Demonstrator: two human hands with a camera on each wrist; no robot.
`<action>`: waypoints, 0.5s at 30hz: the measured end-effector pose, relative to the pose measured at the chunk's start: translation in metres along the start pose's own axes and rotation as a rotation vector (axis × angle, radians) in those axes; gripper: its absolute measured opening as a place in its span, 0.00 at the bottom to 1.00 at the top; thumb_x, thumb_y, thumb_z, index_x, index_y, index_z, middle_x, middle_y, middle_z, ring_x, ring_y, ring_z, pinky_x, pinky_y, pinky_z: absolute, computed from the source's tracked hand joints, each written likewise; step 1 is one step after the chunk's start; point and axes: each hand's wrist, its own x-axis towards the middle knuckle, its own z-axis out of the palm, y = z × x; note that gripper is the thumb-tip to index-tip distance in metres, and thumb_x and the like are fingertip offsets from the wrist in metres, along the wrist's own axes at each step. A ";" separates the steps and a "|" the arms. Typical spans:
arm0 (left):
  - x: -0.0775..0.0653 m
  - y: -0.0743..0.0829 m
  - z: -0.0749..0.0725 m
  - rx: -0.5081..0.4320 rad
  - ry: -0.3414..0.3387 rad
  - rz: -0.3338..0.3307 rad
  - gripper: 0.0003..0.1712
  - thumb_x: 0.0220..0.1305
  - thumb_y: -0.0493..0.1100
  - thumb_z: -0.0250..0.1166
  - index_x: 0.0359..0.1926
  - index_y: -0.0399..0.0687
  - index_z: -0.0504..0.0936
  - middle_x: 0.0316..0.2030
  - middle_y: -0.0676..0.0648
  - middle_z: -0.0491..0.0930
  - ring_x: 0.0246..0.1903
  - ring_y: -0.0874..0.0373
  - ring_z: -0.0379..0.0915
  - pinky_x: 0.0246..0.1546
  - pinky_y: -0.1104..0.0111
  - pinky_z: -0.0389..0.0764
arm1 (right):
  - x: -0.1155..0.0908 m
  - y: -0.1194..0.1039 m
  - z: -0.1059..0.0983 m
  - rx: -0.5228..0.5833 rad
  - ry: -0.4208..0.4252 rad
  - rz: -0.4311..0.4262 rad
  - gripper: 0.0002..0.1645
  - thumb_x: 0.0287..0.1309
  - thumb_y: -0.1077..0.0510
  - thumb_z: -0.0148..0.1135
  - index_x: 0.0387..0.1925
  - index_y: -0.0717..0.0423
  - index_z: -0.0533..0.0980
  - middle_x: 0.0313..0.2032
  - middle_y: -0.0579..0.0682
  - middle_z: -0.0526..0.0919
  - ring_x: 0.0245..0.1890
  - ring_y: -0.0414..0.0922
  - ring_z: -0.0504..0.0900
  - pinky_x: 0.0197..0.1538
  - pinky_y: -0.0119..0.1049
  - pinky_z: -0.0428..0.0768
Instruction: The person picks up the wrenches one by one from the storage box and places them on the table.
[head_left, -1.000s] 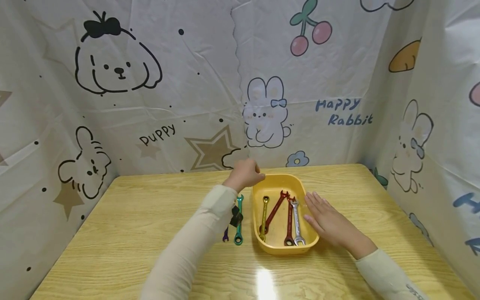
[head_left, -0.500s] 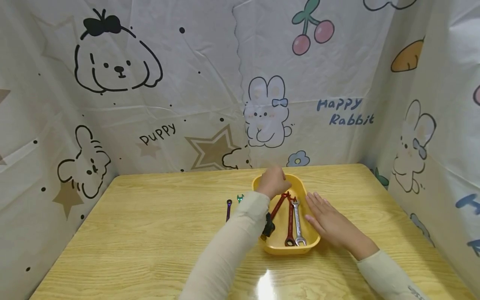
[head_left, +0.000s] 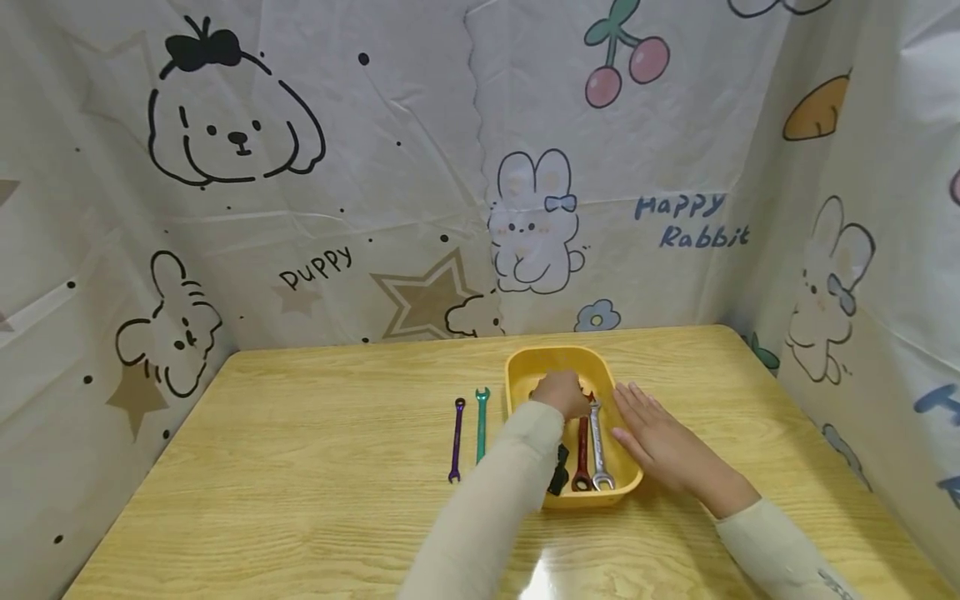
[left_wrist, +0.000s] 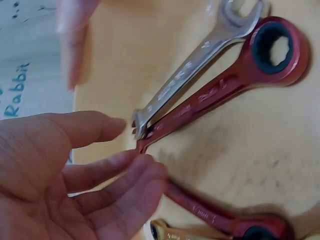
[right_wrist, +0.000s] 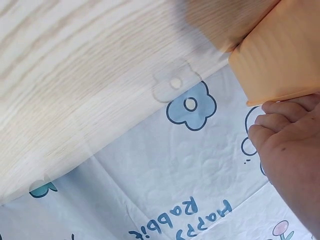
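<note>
My left hand reaches down into a yellow plastic bin. In the left wrist view its fingertips are right at the narrow end of a red ratchet wrench, with the thumb apart from the fingers. A silver wrench lies alongside that one. Below the fingers, a second red wrench and a gold-yellow wrench show only in part. My right hand rests with straight fingers against the bin's right side; the right wrist view has its fingertips at the rim.
Left of the bin, a purple wrench and a teal wrench lie side by side on the wooden table, the teal one partly behind my left sleeve. A printed cloth hangs at the table's back and sides.
My left hand has moved right from beside the bin's left rim, over it and down among the wrenches. The purple wrench has come back into sight. My right hand stays put.
</note>
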 end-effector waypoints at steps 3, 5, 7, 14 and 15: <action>0.000 0.000 0.006 0.052 -0.051 0.003 0.12 0.52 0.43 0.71 0.38 0.45 0.84 0.34 0.49 0.82 0.27 0.57 0.72 0.29 0.68 0.75 | 0.000 0.000 0.000 0.007 -0.001 0.000 0.38 0.74 0.44 0.38 0.71 0.66 0.51 0.72 0.62 0.51 0.73 0.60 0.47 0.70 0.55 0.51; 0.000 -0.001 0.007 0.060 -0.062 0.011 0.12 0.50 0.42 0.72 0.37 0.44 0.84 0.32 0.49 0.82 0.27 0.57 0.71 0.28 0.69 0.74 | 0.000 0.000 0.000 0.011 -0.004 0.000 0.38 0.74 0.43 0.37 0.72 0.66 0.51 0.72 0.62 0.51 0.73 0.60 0.47 0.70 0.55 0.51; -0.001 -0.003 0.006 0.045 -0.071 0.021 0.12 0.49 0.41 0.73 0.35 0.42 0.83 0.28 0.49 0.80 0.24 0.58 0.70 0.25 0.70 0.73 | 0.001 -0.001 0.000 0.009 -0.008 0.003 0.38 0.74 0.43 0.37 0.72 0.66 0.51 0.72 0.62 0.51 0.73 0.59 0.47 0.70 0.55 0.51; -0.001 -0.007 0.007 -0.134 -0.138 -0.048 0.12 0.50 0.42 0.73 0.27 0.41 0.79 0.12 0.48 0.71 0.08 0.60 0.63 0.10 0.72 0.67 | 0.001 -0.001 -0.002 0.011 -0.011 0.005 0.38 0.74 0.44 0.38 0.71 0.67 0.51 0.72 0.62 0.51 0.73 0.60 0.47 0.70 0.56 0.51; -0.001 -0.007 0.008 -0.143 -0.149 -0.056 0.12 0.51 0.42 0.73 0.26 0.41 0.78 0.12 0.47 0.72 0.08 0.60 0.63 0.10 0.72 0.67 | 0.001 -0.001 -0.002 0.011 -0.009 0.004 0.38 0.74 0.44 0.38 0.71 0.67 0.51 0.72 0.62 0.51 0.73 0.60 0.47 0.70 0.56 0.51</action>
